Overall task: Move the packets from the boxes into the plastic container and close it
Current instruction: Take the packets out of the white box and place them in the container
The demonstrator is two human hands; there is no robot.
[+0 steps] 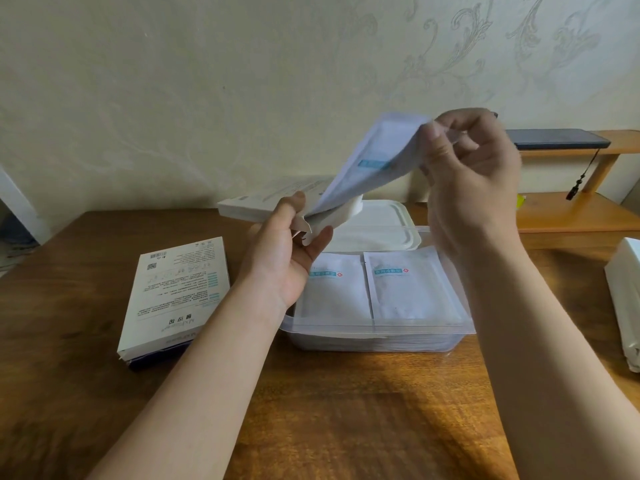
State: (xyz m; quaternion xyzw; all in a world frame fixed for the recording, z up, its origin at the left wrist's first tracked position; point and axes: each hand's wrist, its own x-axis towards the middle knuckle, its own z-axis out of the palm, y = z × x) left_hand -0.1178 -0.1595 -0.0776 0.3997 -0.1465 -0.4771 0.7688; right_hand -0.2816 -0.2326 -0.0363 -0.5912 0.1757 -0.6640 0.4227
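Right hand (474, 168) pinches packet (374, 157) by top corner, half out of box (252, 202) gripped by left hand (294, 251), above clear plastic container (377, 329). Risk: thin pinch slips, packet snags on box mouth, drops onto table (346, 410)

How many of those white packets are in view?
3. A left packet and a right packet lie side by side in the plastic container; a third packet is pinched in the right hand above it. More may hide beneath them or in the held box.
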